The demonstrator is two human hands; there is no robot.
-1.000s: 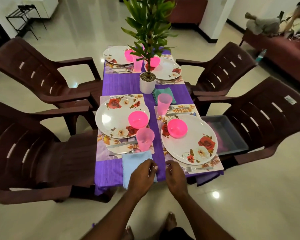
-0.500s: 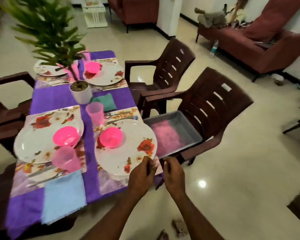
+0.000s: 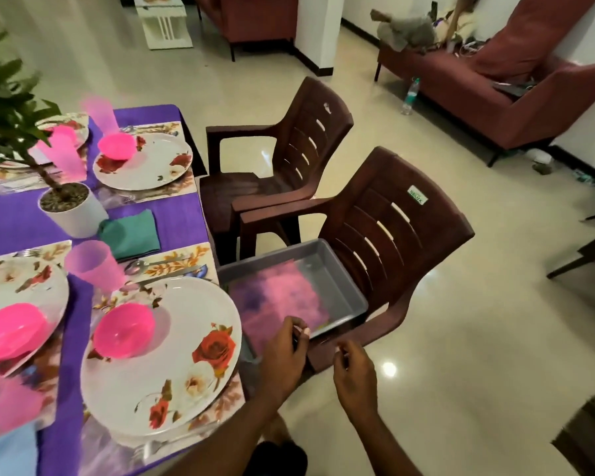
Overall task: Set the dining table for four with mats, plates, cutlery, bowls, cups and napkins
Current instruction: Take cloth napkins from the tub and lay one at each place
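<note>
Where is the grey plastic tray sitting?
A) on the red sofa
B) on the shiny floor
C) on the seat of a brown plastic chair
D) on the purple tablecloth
C: the grey plastic tray rests on the seat of the nearer brown plastic chair, right beside the table's edge, with the person's left hand at its near rim.

Both forearms enter from the bottom edge, bare, angled up and slightly apart. Left hand (image 3: 284, 355) back to camera, fingers loosely curled, thumb and fingertips close together near the top; can't tell if it's pinching anything. Right hand (image 3: 355, 376) sits just right of it and lower, not touching, fingers loosely curled inward, nothing visibly held. Wrists roughly straight.
</note>
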